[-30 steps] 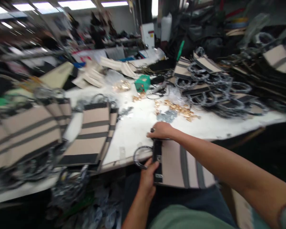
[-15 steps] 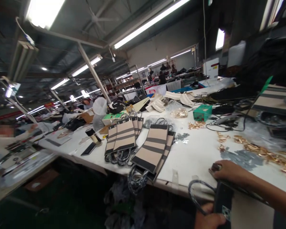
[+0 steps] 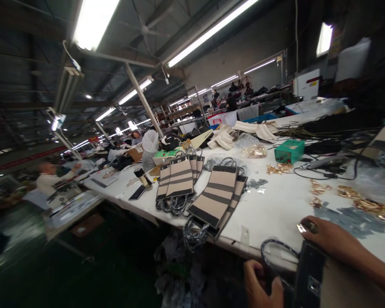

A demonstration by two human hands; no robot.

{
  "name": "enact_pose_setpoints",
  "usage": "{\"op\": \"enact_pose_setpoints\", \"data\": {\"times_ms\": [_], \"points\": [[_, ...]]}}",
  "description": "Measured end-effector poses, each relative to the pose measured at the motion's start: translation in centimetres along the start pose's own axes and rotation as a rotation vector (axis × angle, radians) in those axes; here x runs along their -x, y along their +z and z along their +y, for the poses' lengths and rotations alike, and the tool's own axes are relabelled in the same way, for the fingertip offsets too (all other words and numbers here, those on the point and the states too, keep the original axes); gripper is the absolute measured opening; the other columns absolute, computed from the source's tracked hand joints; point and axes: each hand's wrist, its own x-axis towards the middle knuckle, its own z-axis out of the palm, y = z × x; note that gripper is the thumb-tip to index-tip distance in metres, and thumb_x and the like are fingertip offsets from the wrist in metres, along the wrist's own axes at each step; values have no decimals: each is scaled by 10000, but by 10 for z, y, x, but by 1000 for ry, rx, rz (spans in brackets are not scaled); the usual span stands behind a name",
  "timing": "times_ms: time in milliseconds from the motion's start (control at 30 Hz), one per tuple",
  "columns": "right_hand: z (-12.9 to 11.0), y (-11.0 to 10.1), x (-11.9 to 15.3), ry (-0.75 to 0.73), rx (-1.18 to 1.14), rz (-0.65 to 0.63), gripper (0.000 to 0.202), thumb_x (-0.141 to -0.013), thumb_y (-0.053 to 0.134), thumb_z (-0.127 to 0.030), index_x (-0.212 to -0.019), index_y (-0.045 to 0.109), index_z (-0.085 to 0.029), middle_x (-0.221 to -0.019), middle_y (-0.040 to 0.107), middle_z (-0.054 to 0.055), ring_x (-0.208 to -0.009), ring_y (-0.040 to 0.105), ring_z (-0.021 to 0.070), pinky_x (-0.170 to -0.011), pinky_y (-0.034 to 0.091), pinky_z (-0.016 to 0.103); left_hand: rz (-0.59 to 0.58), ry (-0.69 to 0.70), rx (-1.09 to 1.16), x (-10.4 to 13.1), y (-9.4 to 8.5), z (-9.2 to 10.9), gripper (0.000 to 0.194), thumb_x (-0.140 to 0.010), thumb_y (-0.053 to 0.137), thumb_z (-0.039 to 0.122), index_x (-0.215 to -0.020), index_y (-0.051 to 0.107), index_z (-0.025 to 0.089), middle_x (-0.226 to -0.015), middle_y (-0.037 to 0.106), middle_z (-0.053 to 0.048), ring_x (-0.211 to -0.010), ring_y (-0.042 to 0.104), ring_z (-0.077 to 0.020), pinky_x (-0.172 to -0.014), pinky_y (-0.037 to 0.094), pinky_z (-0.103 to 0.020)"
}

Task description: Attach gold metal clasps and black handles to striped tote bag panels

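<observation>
At the lower right, a beige panel (image 3: 349, 282) with a black end band leans by the table edge. A small square metal plate (image 3: 314, 285) sits on that band, and a dark braided cord handle (image 3: 277, 241) loops off its end. My left hand (image 3: 263, 286) is beside the loop, thumb and fingers apart, with nothing seen between them. Over the panel's upper edge, my right hand (image 3: 324, 233) pinches a small shiny metal piece (image 3: 301, 228). The panel's far end is cut off by the frame.
Similar panels with cord handles (image 3: 213, 196) lie overlapped along the table edge (image 3: 237, 252). Grey metal plates (image 3: 349, 218), gold fittings (image 3: 365, 203) and a green box (image 3: 289, 151) are on the table. A person (image 3: 48, 182) sits at the far left.
My left hand has let go of the panel's end and moved left, its fingers parting. The right hand has shifted slightly right in view, still with the metal piece. The camera view has turned left.
</observation>
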Motion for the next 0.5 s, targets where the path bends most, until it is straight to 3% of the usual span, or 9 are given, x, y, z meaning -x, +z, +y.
{"op": "enact_pose_setpoints", "data": {"times_ms": [67,133,200,267,400,500], "points": [[4,0,-4,-14,-4,-25,314,-828,591,-411,-1067,704,-241,-1042,773,95,-929,721,318,-801,487,389,-65,287,-152,5,-5,20,311,-673,743,245,-982,704,245,-1158,654,-147,-1178,555,-351,-1089,392,-443],[2,-1,-7,-37,0,-32,281,-840,580,-397,-1043,695,-240,-1033,771,89,-926,720,303,-801,480,376,-306,531,-291,4,1,39,394,-723,721,230,-1116,732,261,-1318,642,-154,-1328,488,-378,-1193,284,-466],[-6,-4,-6,-56,15,-17,246,-845,576,-382,-1010,690,-241,-1014,769,84,-914,719,290,-782,470,357,-567,699,-405,-4,14,56,554,-785,686,236,-1337,662,266,-1441,602,-130,-1418,433,-383,-1243,195,-491],[-20,-12,2,-25,56,42,243,-844,589,-396,-1008,689,-247,-999,768,80,-908,716,289,-747,455,342,-700,797,-484,-15,26,64,636,-824,672,255,-1452,571,265,-1467,591,-124,-1429,440,-373,-1247,193,-507],[-50,-43,48,60,159,164,298,-919,540,-483,-1002,691,-240,-971,767,81,-897,700,273,-695,409,322,-726,889,-637,-33,37,56,571,-865,663,270,-1429,590,221,-1476,585,-133,-1404,489,-335,-1214,307,-495],[-60,-65,80,72,217,166,270,-926,565,-460,-1014,700,-243,-988,771,61,-911,695,238,-705,396,300,-682,991,-785,-45,44,43,501,-914,584,253,-1405,596,154,-1496,563,-148,-1422,471,-326,-1197,355,-517]]}}
